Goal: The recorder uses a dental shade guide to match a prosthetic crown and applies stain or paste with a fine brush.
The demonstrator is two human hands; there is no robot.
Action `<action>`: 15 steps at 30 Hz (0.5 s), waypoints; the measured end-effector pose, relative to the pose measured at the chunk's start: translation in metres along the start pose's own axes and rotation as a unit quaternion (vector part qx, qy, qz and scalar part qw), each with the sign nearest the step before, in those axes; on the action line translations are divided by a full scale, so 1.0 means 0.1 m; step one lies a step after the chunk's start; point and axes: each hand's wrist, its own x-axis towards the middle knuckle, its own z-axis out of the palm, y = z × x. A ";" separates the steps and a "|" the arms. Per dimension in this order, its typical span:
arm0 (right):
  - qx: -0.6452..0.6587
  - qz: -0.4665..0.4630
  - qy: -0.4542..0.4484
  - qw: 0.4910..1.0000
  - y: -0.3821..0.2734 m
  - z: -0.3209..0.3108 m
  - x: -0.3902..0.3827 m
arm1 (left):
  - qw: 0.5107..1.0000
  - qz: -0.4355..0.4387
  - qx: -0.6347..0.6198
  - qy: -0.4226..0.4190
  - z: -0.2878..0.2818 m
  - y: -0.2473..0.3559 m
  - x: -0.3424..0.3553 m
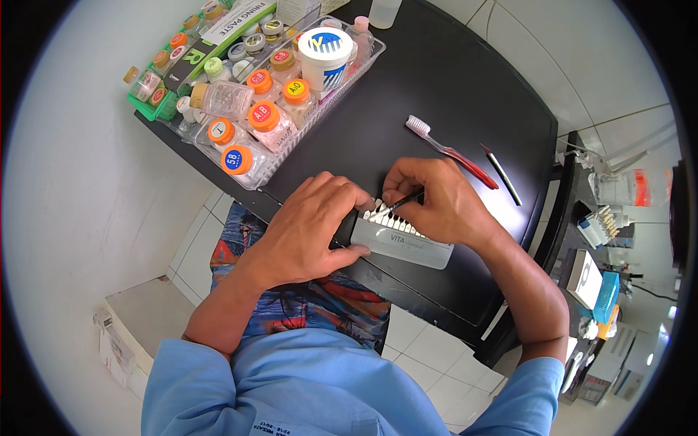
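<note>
A pale tooth shade guide (400, 251) lies near the front edge of the black table, with a row of white tooth-shaped tabs along its far side. My left hand (305, 229) grips its left end, index finger at the tabs and thumb by the near edge. Pinched in my right hand (445, 202) is a thin dark-handled tool (407, 200), its pale tip slanting down to the tabs at the left. Whether that tip is a brush cannot be made out. The right fingers hide part of the tab row.
Beyond my right hand lie a red-handled toothbrush (458, 158) and a slim dark stick (502, 174). A clear plastic basket (291, 163) at the far left holds orange-capped jars and a white tub (324, 62). Boxes (584, 279) stand on a counter at the right.
</note>
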 end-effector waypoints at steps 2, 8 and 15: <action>-0.012 0.016 0.016 1.000 -0.03 -0.01 0.01 | 1.000 0.005 0.007 0.004 0.00 0.00 0.00; 0.035 0.039 0.114 0.992 0.00 -0.06 0.03 | 1.000 -0.011 0.019 -0.018 -0.04 0.04 0.02; 0.059 0.069 0.197 0.976 0.04 -0.17 0.07 | 0.999 0.003 0.025 -0.025 -0.05 0.03 0.01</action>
